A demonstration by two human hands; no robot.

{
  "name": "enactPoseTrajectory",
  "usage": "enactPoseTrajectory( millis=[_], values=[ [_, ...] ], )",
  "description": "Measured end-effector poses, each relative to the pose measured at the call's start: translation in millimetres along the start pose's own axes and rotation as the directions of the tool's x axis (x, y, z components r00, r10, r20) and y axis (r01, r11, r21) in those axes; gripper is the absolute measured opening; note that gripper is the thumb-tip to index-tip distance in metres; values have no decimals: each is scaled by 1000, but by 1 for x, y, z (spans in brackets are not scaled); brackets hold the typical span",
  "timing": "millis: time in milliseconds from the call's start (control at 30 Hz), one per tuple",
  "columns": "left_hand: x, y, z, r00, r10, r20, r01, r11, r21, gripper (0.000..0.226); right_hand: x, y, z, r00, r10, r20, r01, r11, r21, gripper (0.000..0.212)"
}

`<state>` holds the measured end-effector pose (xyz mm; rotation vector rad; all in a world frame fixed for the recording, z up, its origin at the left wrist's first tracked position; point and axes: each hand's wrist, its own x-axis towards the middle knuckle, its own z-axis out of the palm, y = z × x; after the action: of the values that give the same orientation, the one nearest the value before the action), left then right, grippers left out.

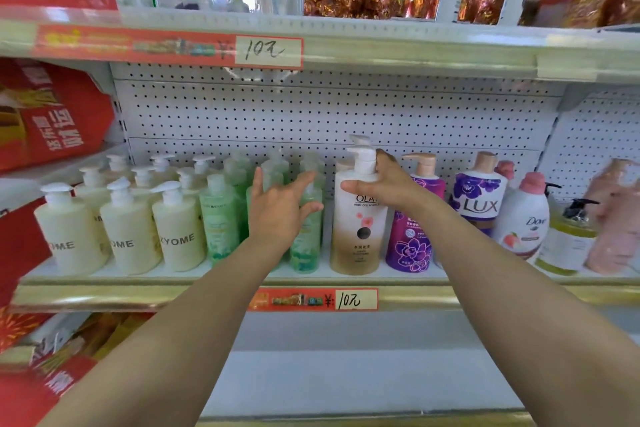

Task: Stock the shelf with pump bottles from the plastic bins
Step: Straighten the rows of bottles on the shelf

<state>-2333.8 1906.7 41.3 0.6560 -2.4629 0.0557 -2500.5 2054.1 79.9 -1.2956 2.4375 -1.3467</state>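
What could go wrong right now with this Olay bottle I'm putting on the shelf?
The right hand holds the Olay bottle high, near its pump, so the base could swing into the purple bottle close beside it. The left hand, fingers spread, is at the packed green bottles; a push might topple one.

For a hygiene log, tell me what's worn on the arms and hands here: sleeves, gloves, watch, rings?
No sleeve shows on the left arm or the right arm; both are bare to the picture's edge. The left hand and right hand wear no gloves. No watch or bracelet shows on either wrist, and no ring on the fingers in view.
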Motion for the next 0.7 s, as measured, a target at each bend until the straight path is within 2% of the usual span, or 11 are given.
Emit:
enactPoseTrajectory(
  millis=[133, 233, 367, 500, 700],
  values=[
    [4, -2, -1, 1000, 19, -8, -19, 1000, -15, 64, -2, -4, -2, 999, 10, 38, -11, 999, 48, 67],
    [6, 3, -1, 1000, 30, 4, -30, 999, -33, 64, -4, -5, -2, 999, 33, 31, -34, 999, 32, 65],
    [7, 11, -1, 1000, 20, 10, -20, 999, -37, 64, -5, -5, -2, 998, 47, 30, -46, 999, -5, 73],
    [5, 8, 0, 999, 37, -2, -37, 999, -25, 66, -5, -6, -3, 999, 39, 30, -37, 998, -41, 64],
    [7, 7, 4, 1000, 23, -7, -23, 1000, -4, 68, -7, -7, -3, 1000, 24, 17, -24, 998, -50, 67]
  ],
)
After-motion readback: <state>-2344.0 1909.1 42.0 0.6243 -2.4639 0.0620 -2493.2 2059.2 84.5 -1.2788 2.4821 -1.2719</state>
